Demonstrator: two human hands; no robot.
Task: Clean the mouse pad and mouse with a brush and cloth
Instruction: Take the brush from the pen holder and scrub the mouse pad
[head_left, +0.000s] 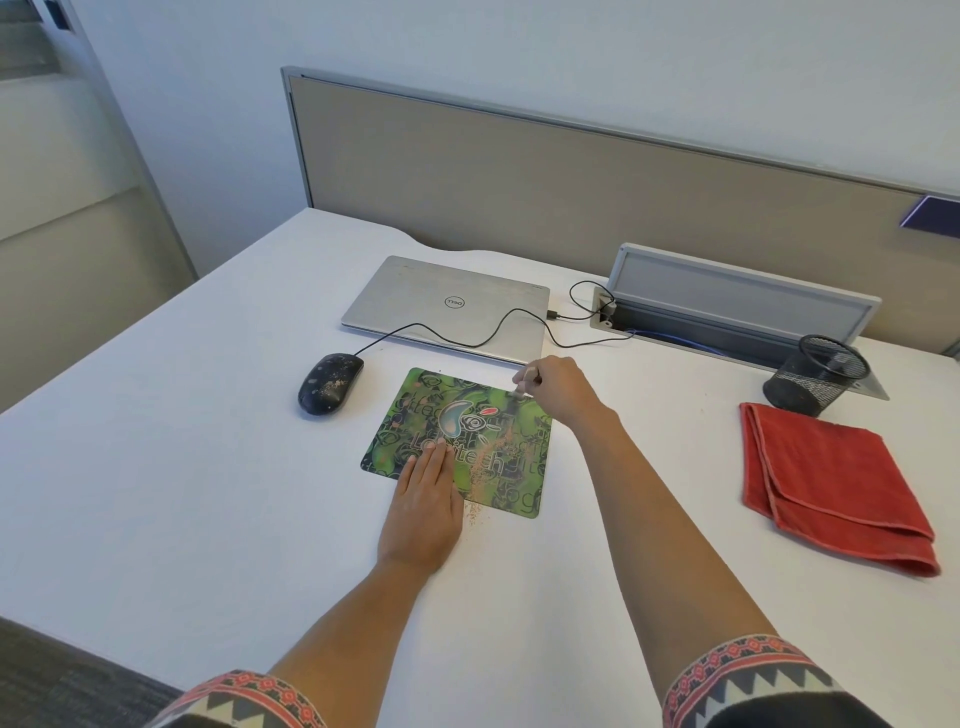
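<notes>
- Mouse pad (415, 415): green, patterned, flat on the white desk (156, 467); a trail of tan crumbs (480, 470) runs across it to its near edge.
- Left hand (423, 501): fingers straight, pressed flat on the pad's near edge.
- Right hand (558, 387): fingers curled round a small brush (522, 384) at the pad's far right corner.
- Mouse (330, 384): black, wired, speckled with crumbs, just left of the pad.
- Cloth (831, 488): red, folded, well apart at right, near a mesh pen cup (815, 374).
- Laptop (447, 304): silver, closed, behind the pad.
</notes>
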